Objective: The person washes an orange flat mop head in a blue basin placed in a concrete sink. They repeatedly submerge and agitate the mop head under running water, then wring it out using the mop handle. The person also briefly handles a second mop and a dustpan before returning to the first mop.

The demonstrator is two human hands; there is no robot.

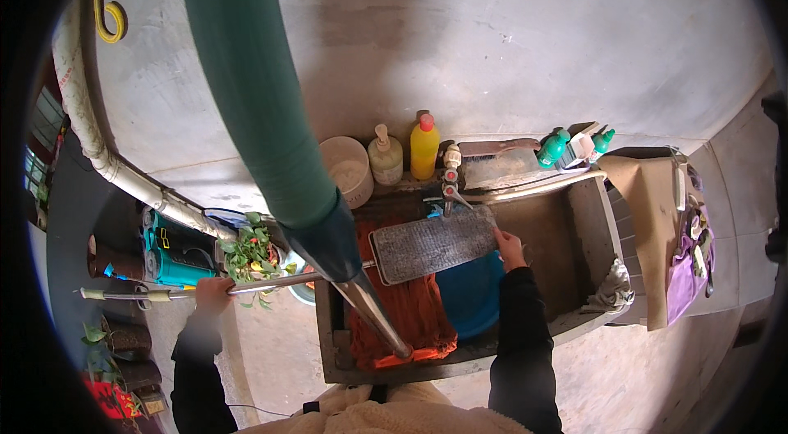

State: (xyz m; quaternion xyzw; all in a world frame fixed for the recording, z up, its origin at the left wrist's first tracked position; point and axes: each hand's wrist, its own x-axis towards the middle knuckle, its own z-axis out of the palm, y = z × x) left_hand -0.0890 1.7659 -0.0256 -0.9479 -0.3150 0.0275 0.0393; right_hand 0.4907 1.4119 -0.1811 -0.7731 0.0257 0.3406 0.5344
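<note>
My left hand (213, 295) grips the metal pole (277, 281) of a flat mop, left of the sink. The grey rectangular mop head (431, 246) is held over a concrete sink (600, 218), just below the tap (450, 185). At its right end, my right hand (510, 249) has hold of the mop head's edge. Orange-red mop strands (403, 317) lie in the sink's left part, joined to a second metal handle (375, 314) with a green sleeve (252, 83) rising towards the camera. Partly behind the mop head is a blue basin (474, 295).
Along the back ledge stand a white tub (348, 172), a pump bottle (386, 157), a yellow bottle (425, 148), a brush (500, 148) and green bottles (554, 148). A cloth (612, 291) drapes the sink's right corner. Potted plants (252, 252) stand left.
</note>
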